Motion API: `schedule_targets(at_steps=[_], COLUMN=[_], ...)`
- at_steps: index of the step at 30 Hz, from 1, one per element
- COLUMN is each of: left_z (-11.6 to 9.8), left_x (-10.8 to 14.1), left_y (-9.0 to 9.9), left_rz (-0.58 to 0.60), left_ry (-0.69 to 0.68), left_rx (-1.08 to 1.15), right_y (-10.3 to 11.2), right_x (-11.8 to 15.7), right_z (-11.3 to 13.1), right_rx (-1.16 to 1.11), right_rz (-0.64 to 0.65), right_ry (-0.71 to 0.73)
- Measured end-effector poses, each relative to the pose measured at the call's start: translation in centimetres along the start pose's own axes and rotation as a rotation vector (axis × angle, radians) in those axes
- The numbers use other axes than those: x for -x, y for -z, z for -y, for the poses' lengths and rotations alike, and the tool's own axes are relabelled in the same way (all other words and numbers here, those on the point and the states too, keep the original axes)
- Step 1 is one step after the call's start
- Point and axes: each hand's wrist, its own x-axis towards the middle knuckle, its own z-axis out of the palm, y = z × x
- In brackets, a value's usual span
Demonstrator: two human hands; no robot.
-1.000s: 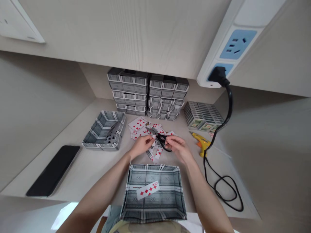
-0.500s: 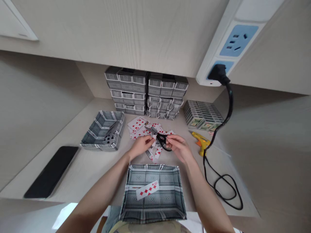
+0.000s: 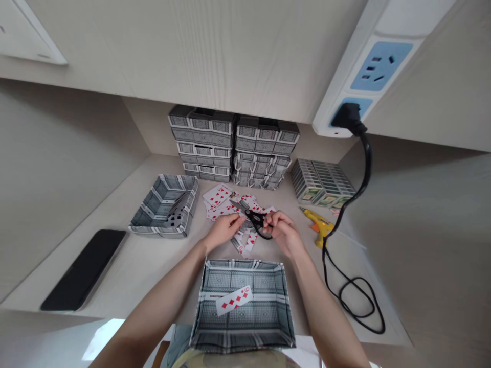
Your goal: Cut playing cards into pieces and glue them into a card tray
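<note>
Scissors (image 3: 256,219) with black handles lie over the scattered playing cards (image 3: 218,196) in the head view, at the middle of the worktop (image 3: 153,261), blades apart from the handles' end and pointing to ten o'clock. The rest is placed as on a clock face centred on them, twelve being away from the person.

The two hands are apart. The left hand (image 3: 223,228) is at eight o'clock, thumb and forefinger brought close together beside the scissors; whether they pinch a piece of card I cannot tell. The right hand (image 3: 284,232) is at four o'clock, fingers curled at the handle loops; how firmly they grip is unclear.

At six o'clock sits an open card-built box (image 3: 264,304), a strip of diamonds (image 3: 233,300) lying inside. At nine is another open box (image 3: 148,217) with some cards in it, and at eight, farther out, a dark phone (image 3: 84,271).

Stacked card-built boxes stand in two columns, the left stack (image 3: 205,138) at eleven and the right stack (image 3: 264,140) at twelve. Card packs (image 3: 322,185) are at two, a yellow glue gun (image 3: 321,225) at three. From the power strip (image 3: 356,97) at one, a black cord (image 3: 368,161) drops to loops at four.
</note>
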Motion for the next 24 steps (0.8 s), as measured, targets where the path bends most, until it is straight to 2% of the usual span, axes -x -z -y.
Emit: schedule_targets(at_steps=[7, 12, 15, 19, 21, 24], left_z=[0.0, 0.0, 0.1, 0.6, 1.0, 1.6], left_x=[0.0, 0.1, 0.0, -0.3, -0.5, -0.8], left_y=[0.1, 0.2, 0.4, 0.9, 1.2, 1.6], left_rz=[-0.039, -0.087, -0.158, -0.317, -0.413, -0.496], left_ry=[-0.001, -0.01, -0.01, -0.031, -0.056, -0.105], left_rx=[0.012, 0.016, 0.023, 0.037, -0.013, -0.177], right_y=[0.4, 1.0, 1.5, 2.1, 2.3, 2.7], right_x=[-0.4, -0.7, -1.0, -1.2, -1.2, -1.2], right_z=[-0.5, -1.3, -1.9, -2.6, -2.9, -3.5], right_rx=[0.057, 0.236, 0.464, 0.954, 1.205, 1.473], right_rz=[-0.065, -0.117, -0.151, -0.229, -0.214, -0.144], right_ry=[0.014, 0.045, 0.112, 0.297, 0.353, 0.34])
